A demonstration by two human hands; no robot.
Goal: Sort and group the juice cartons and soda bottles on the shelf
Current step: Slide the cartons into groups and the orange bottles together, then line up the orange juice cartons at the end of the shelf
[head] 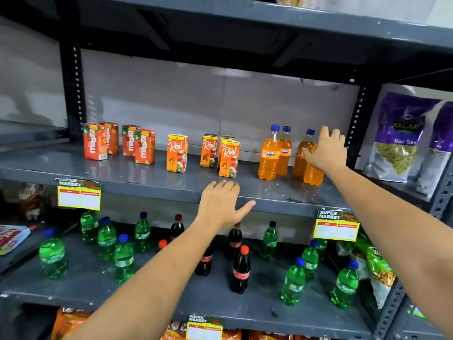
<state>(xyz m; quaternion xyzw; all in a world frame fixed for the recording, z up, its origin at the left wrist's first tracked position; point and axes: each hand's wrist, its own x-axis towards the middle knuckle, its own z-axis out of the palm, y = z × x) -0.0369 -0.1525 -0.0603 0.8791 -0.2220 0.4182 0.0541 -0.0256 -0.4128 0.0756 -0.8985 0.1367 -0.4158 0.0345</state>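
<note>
The grey metal shelf (137,177) unit runs off every edge, so there's no telling how far it goes. The rack below, with green soda bottles (123,257) and dark cola bottles (241,271) scattered about, is partly blocked by both forearms, and the orange packets on the bottom tier are mostly cut off. Purple snack bags (398,138) in the next bay are clipped at the right edge.

On the middle level, red juice cartons (95,141) stand grouped at the left, orange apple juice cartons (177,153) loosely spaced in the middle, and orange soda bottles (269,153) at the right.

The right hand (327,150) reaches far right and is wrapped around the front orange bottle (312,174), hiding its cap and upper half, so only the base shows. Another bottle sits half hidden just behind it.

The left hand (220,204) hovers at the shelf's front lip, palm down, fingers spread, holding nothing. Whether it touches the edge is hard to say.

Yellow price tags (79,195) hang blank from the shelf lips.
</note>
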